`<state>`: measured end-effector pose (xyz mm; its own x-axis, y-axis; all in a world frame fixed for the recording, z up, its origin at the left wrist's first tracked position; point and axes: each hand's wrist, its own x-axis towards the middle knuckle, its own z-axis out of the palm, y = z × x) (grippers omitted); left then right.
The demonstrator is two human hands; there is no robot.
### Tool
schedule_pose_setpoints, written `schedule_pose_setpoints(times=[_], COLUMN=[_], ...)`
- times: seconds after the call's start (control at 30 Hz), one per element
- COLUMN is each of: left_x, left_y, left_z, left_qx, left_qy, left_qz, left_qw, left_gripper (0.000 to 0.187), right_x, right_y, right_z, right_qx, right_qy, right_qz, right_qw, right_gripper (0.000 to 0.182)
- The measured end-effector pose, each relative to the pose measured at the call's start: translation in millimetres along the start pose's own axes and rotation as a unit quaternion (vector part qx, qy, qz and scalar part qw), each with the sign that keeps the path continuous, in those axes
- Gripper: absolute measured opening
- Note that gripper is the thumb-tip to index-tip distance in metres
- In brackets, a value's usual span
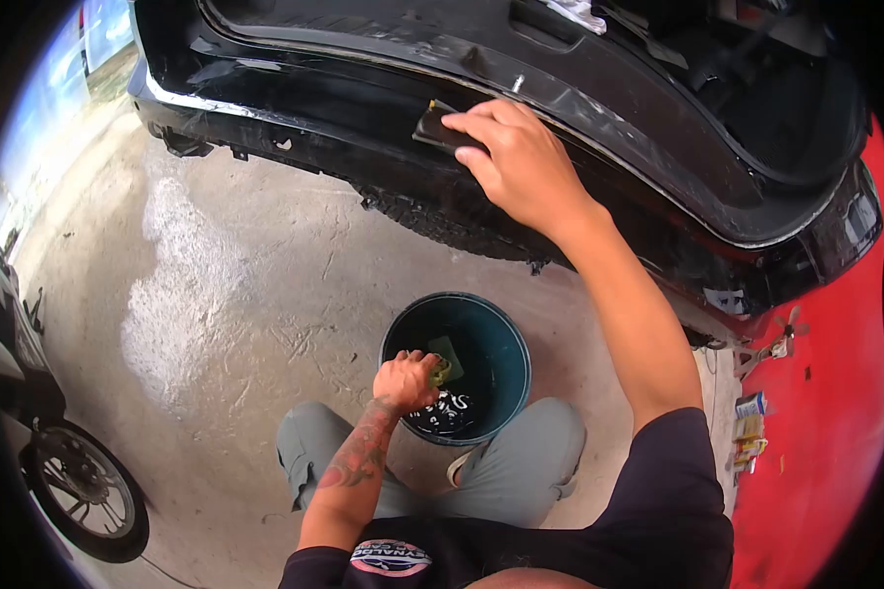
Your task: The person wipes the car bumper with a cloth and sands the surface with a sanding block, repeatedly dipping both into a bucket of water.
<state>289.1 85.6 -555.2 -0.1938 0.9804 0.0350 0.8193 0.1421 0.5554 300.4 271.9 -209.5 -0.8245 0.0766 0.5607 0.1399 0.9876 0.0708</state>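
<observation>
My right hand (521, 162) pinches a thin dark sanding block (436, 126) with a yellowish corner. The block is at the face of a black car bumper (304, 108), which stretches across the top of the head view. Lower down, my left hand (407, 381) is closed around a yellow-green sponge (444, 370) over the mouth of a dark teal bucket (509, 344). Water with bright reflections shows in the bucket, along with a pale greenish rectangular patch beside the sponge. My palm hides part of the sponge.
The bucket stands on the concrete floor (275, 294) between my knees. A wet whitish patch (182, 294) lies to the left. A motorcycle wheel (83, 491) is at lower left. At right are a red surface (815, 422) and several small containers (749, 432).
</observation>
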Motion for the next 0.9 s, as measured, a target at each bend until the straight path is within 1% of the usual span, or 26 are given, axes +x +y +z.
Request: schedule_pose_setpoints(times=[0.1,0.2,0.3,0.4,0.5,0.53,0.63,0.67,0.77,0.8,0.9], left_x=[1,0,0,2,0,1,1,1,1,1,1], left_y=[-1,1,1,0,1,1,1,0,-1,0,2], left_z=[0,0,-2,-1,-1,-2,-3,-2,-2,-2,-2], left_qx=[-0.005,-0.002,0.001,0.002,0.003,0.004,0.003,0.000,-0.004,-0.005,0.008], left_qy=[0.001,-0.005,-0.006,-0.008,-0.019,-0.019,-0.017,-0.016,-0.010,-0.008,-0.021], left_qz=[-0.001,-0.002,-0.001,-0.004,-0.007,-0.006,-0.003,-0.004,-0.004,-0.004,-0.015], left_qw=[1.000,1.000,1.000,1.000,1.000,1.000,1.000,1.000,1.000,1.000,1.000], left_gripper=[0.058,0.059,0.059,0.059,0.060,0.060,0.060,0.060,0.059,0.059,0.059], right_x=[-1,12,9,-7,-1,3,7,3,-13,-13,-4], right_y=[-2,9,8,-6,-1,5,15,15,-2,-2,13], right_z=[-4,8,6,-8,-6,-2,3,1,-18,-20,-12], right_qx=[0.010,-0.012,0.004,0.035,0.033,0.010,0.032,0.030,0.066,0.078,0.030], right_qy=[-0.007,0.022,0.027,-0.002,0.006,0.027,0.022,0.022,-0.034,-0.039,0.006], right_qz=[-0.008,-0.003,-0.004,-0.025,-0.030,-0.031,-0.008,-0.021,-0.008,0.003,-0.024], right_qw=[1.000,1.000,1.000,0.999,0.999,0.999,0.999,0.999,0.997,0.996,0.999], right_gripper=[0.032,0.033,0.034,0.034,0.034,0.033,0.033,0.034,0.035,0.036,0.036])
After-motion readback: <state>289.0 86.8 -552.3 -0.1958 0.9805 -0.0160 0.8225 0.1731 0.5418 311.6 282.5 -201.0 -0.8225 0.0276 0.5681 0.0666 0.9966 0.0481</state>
